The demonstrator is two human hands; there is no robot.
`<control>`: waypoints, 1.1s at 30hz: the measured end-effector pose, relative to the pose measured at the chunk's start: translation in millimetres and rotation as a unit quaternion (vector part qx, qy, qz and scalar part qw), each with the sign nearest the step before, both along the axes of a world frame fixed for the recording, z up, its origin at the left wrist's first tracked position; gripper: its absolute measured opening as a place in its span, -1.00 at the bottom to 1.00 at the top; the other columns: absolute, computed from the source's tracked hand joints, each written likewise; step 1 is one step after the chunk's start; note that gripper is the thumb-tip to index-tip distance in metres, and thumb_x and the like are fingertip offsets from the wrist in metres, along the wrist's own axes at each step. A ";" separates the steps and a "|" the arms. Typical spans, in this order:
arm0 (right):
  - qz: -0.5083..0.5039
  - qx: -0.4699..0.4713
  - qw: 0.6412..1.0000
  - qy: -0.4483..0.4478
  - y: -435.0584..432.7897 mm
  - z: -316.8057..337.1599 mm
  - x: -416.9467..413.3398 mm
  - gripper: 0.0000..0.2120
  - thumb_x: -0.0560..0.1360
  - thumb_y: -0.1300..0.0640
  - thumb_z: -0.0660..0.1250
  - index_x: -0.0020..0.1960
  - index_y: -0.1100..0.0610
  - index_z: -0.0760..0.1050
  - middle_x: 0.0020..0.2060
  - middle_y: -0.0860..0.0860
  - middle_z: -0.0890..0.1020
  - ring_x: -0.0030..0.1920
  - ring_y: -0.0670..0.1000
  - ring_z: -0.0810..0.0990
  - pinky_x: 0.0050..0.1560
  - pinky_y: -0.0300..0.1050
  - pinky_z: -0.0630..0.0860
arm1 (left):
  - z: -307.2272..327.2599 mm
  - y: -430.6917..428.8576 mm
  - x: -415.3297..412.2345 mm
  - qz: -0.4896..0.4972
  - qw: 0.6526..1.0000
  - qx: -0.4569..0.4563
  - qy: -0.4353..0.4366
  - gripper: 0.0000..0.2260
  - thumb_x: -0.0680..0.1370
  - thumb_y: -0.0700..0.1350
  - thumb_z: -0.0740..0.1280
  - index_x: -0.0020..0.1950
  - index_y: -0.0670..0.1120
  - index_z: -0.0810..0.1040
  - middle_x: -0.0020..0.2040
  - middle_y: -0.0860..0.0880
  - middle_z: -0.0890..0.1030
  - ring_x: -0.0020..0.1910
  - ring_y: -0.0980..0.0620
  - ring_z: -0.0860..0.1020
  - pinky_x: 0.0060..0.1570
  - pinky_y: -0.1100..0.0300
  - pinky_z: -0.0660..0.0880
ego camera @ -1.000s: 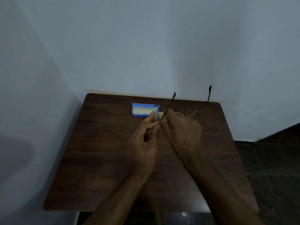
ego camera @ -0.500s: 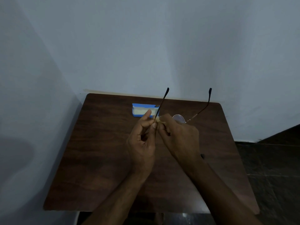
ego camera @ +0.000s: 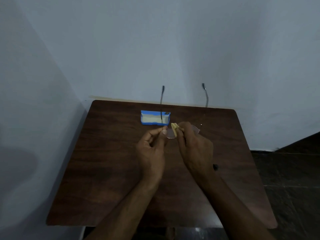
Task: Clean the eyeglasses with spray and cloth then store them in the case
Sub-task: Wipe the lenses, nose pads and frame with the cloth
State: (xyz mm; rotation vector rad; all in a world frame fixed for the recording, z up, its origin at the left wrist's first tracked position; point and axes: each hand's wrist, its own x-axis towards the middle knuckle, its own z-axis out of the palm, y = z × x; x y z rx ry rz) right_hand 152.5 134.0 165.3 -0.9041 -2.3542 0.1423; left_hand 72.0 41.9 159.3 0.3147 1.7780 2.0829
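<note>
Both hands meet over the middle of the dark wooden table (ego camera: 107, 170), holding a pair of thin-rimmed eyeglasses (ego camera: 170, 134) above its surface. The left hand (ego camera: 152, 151) pinches the frame at the outer edge of one lens, thumb and forefinger closed together on it, the lens lying just to the 3 o'clock side of those fingertips. The right hand (ego camera: 194, 148) has its fingers clamped on a folded yellowish cloth (ego camera: 174, 128), which presses against the same lens from its 3 o'clock side. The second lens shows past the right knuckles at about 2 o'clock. Both temple arms stand out toward 12 o'clock, their dark tips seen against the pale wall (ego camera: 155, 49). An open blue glasses case (ego camera: 155, 118) with a light lining lies on the table at 11 o'clock from the hands, apart from them; one temple arm crosses in front of its right end. A small dark object (ego camera: 215, 167) sits beside the right wrist, too unclear to name.
</note>
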 end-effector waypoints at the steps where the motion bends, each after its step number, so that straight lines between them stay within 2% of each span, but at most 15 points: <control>1: 0.004 -0.018 1.000 0.019 0.4 -2.2 1.1 -0.85 0.67 0.03 0.29 0.14 0.07 0.58 -0.33 -0.06 0.60 -0.46 -0.03 0.52 -0.47 -0.18 0.37 | -0.2 1.4 -0.2 -0.004 1.000 0.000 -0.026 -0.88 0.62 -0.22 0.45 0.14 -0.16 0.72 0.04 -0.05 0.79 0.11 0.00 0.75 0.17 -0.09 0.69; 4: 0.016 -0.105 0.992 0.069 1.8 -10.0 3.5 -0.86 0.70 0.04 0.27 0.17 0.04 0.56 -0.25 -0.06 0.62 -0.32 -0.02 0.57 -0.37 0.01 0.55 | -0.3 1.8 0.0 -0.014 0.996 -0.010 -0.083 -0.88 0.62 -0.21 0.44 0.12 -0.19 0.73 0.00 -0.07 0.79 0.07 -0.01 0.77 0.16 -0.02 0.69; 7: 0.031 -0.127 0.986 0.102 -2.1 -16.7 7.0 -0.84 0.71 0.00 0.24 0.18 0.03 0.55 -0.12 -0.06 0.65 -0.18 -0.01 0.61 -0.24 0.08 0.59 | -2.2 0.5 4.2 -0.019 0.992 -0.008 -0.128 -0.88 0.64 -0.20 0.42 0.11 -0.20 0.72 0.00 -0.10 0.79 0.07 -0.05 0.77 0.16 -0.02 0.68; 10: 0.060 -0.080 0.991 0.095 -12.4 -18.2 10.2 -0.79 0.68 0.04 0.26 0.19 0.11 0.59 -0.03 0.00 0.66 -0.07 0.00 0.62 -0.16 -0.04 0.56 | -3.7 0.8 3.2 -0.006 0.985 0.005 -0.172 -0.87 0.64 -0.20 0.42 0.11 -0.25 0.71 -0.03 -0.14 0.79 0.03 -0.11 0.77 0.11 -0.04 0.69; 13: 0.116 -0.016 0.990 0.081 -20.0 -21.4 14.5 -0.82 0.67 0.14 0.32 0.23 0.16 0.58 0.06 0.07 0.68 0.02 0.06 0.64 -0.08 -0.07 0.58 | -1.0 0.7 -2.2 0.006 0.982 0.015 -0.188 -0.85 0.63 -0.22 0.42 0.15 -0.25 0.69 -0.03 -0.14 0.79 0.01 -0.09 0.78 -0.01 0.08 0.71; 18: 0.136 0.022 0.987 0.077 -15.7 -24.7 13.3 -0.80 0.66 0.14 0.31 0.19 0.21 0.62 0.05 0.10 0.69 0.02 0.06 0.63 -0.07 -0.11 0.55 | 1.3 2.1 -4.3 0.011 0.987 0.016 -0.159 -0.88 0.64 -0.25 0.40 0.14 -0.23 0.69 -0.05 -0.09 0.79 -0.04 -0.01 0.78 -0.12 0.23 0.70; 22: 0.084 -0.028 0.990 0.113 -2.0 -20.6 9.1 -0.79 0.67 0.12 0.28 0.16 0.22 0.60 -0.03 0.07 0.65 -0.05 0.04 0.60 -0.10 -0.11 0.51 | -3.0 4.3 2.6 -0.006 0.989 0.009 -0.146 -0.87 0.63 -0.22 0.42 0.12 -0.23 0.71 -0.03 -0.10 0.79 0.02 -0.04 0.78 0.04 0.08 0.70; 26: 0.065 -0.035 0.987 0.142 -1.6 -21.0 1.2 -0.81 0.68 0.11 0.26 0.23 0.17 0.52 0.00 0.10 0.65 -0.03 0.05 0.62 -0.08 -0.08 0.55 | -2.0 4.9 8.8 -0.011 0.984 0.014 -0.178 -0.89 0.61 -0.23 0.43 0.11 -0.20 0.72 -0.01 -0.10 0.79 0.05 -0.03 0.77 0.12 0.00 0.67; 30: 0.110 -0.039 0.984 0.132 -12.9 -27.3 6.2 -0.76 0.70 0.13 0.27 0.26 0.25 0.57 0.20 0.17 0.65 0.23 0.15 0.64 0.17 -0.02 0.60 | -1.3 5.6 1.2 0.019 0.966 0.047 -0.254 -0.88 0.60 -0.24 0.45 0.10 -0.24 0.72 -0.02 -0.16 0.79 0.03 -0.10 0.77 0.07 0.05 0.67; 33: 0.136 -0.024 0.984 0.114 -18.4 -26.5 6.9 -0.78 0.64 0.22 0.33 0.29 0.19 0.53 0.29 0.17 0.58 0.40 0.19 0.54 0.34 -0.07 0.53 | 0.5 7.6 -0.3 0.027 0.948 0.061 -0.310 -0.87 0.61 -0.23 0.44 0.13 -0.23 0.72 -0.06 -0.15 0.78 -0.09 -0.01 0.76 -0.11 0.19 0.70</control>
